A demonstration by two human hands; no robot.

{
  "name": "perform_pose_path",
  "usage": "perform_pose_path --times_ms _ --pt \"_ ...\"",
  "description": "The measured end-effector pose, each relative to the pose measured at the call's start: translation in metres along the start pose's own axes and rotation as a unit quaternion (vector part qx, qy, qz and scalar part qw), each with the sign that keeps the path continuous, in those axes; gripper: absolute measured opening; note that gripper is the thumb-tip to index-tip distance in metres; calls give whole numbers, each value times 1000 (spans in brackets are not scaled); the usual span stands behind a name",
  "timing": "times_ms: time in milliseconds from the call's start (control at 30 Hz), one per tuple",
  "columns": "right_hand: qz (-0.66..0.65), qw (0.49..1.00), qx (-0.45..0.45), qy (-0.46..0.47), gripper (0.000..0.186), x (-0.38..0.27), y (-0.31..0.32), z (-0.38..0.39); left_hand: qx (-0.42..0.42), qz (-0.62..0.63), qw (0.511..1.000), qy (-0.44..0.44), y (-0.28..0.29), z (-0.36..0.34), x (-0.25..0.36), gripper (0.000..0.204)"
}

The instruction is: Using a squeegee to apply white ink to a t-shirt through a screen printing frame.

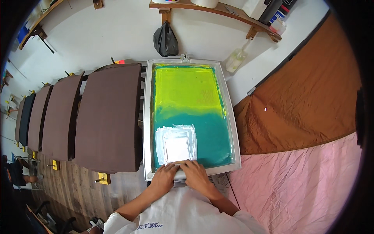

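Both of my hands are together at the near end of a screen printing frame (147,117) with a pale metal rim. My left hand (165,174) and my right hand (194,172) are closed side by side over a squeegee (179,162), of which a thin tan strip shows between and above the fingers. Just beyond it, white ink (179,143) lies in smeared rectangles on the teal mesh (212,134). The far half of the mesh is coated yellow-green (183,87). My hands hide most of the squeegee and its blade.
Left of the frame, several dark brown covered boards (109,117) stand in a row. A clamp (185,57) holds the frame's far end. Behind, a black bag (166,40) hangs under a wooden shelf (194,6). Brown (304,97) and pink sheets (300,183) lie to the right.
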State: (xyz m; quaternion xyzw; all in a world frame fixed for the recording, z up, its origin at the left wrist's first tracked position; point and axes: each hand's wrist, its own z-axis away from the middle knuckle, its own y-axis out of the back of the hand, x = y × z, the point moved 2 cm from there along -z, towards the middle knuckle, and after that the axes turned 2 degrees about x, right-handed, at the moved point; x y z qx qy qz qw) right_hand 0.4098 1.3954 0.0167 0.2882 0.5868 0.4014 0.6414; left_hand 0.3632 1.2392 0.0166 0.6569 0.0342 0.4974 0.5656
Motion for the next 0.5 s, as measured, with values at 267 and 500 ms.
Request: perform_pose_path --times_ms 267,500 --pt "54 999 0 8 28 35 34 -123 51 -54 997 9 40 -110 -48 39" --pt "26 998 -39 -35 42 35 23 -113 75 -30 997 -1 20 -99 -55 45"
